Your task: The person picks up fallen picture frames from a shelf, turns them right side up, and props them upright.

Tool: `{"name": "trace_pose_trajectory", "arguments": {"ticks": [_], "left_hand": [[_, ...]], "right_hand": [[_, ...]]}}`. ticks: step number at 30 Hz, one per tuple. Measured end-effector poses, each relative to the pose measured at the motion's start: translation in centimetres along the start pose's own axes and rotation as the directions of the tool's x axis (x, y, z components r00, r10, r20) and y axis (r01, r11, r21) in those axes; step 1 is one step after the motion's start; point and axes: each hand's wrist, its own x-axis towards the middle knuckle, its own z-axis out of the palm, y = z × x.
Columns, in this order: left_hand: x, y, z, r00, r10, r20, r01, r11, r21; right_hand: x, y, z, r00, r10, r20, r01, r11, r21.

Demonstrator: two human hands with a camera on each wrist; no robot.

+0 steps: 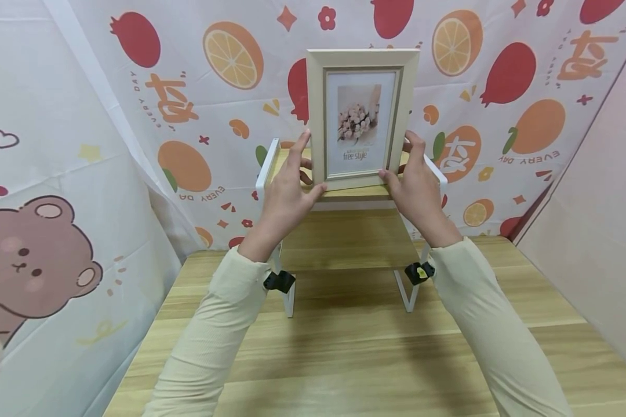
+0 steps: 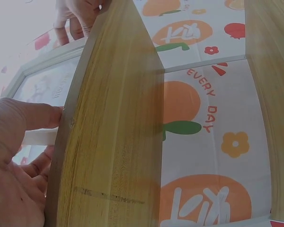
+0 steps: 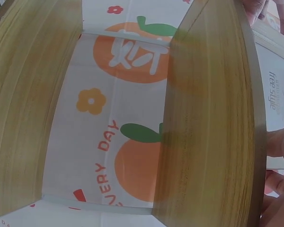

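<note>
A cream picture frame [image 1: 317, 116] with a flower photo and the words "free style" stands nearly upright at the top shelf [image 1: 355, 194] of a small wooden rack. My left hand [image 1: 287, 194] holds its lower left side, thumb at the bottom corner and fingers along the edge. On the other side, my right hand [image 1: 417, 188] grips the lower right, its thumb on the front of the border. The left wrist view shows the left hand [image 2: 19, 142] beside the shelf board [image 2: 113, 118]. In the right wrist view, the right hand [image 3: 279, 165] is partly cut off by the image edge.
White metal legs [image 1: 406, 292] carry the rack, which has a lower wooden shelf [image 1: 349, 237]. It stands on a wood-grain table [image 1: 344, 359]. A fruit-print curtain [image 1: 229, 116] hangs close behind, and a bear-print cloth [image 1: 99, 202] is at the left.
</note>
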Motion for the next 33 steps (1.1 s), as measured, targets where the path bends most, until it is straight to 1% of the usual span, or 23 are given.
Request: {"name": "trace_pose_trajectory", "arguments": {"ticks": [5,13,19,29,33], "left_hand": [[0.0,0.1,0.1,1.0,0.005,-0.007,-0.005,1.0,-0.003],[-0.2,0.0,0.0,1.0,0.006,0.002,-0.006,1.0,0.0],[-0.2,-0.1,0.0,1.0,0.025,-0.001,-0.025,1.0,0.003],[-0.4,0.2,0.3,0.998,0.052,-0.027,-0.052,0.999,-0.001],[-0.4,0.4,0.3,0.998,0.062,-0.029,-0.062,0.998,-0.004]], "right_hand": [[0.2,0.0,-0.1,1.0,0.021,0.015,-0.021,1.0,-0.002],[0.6,-0.3,-0.1,0.996,0.072,0.046,-0.072,0.997,0.003],[1.1,-0.3,0.0,0.992,0.104,0.071,-0.105,0.994,0.001],[1.9,-0.2,-0.1,0.986,0.115,0.122,-0.115,0.993,-0.009],[2.2,-0.2,-0.2,0.985,0.113,0.129,-0.11,0.993,-0.034]]}}
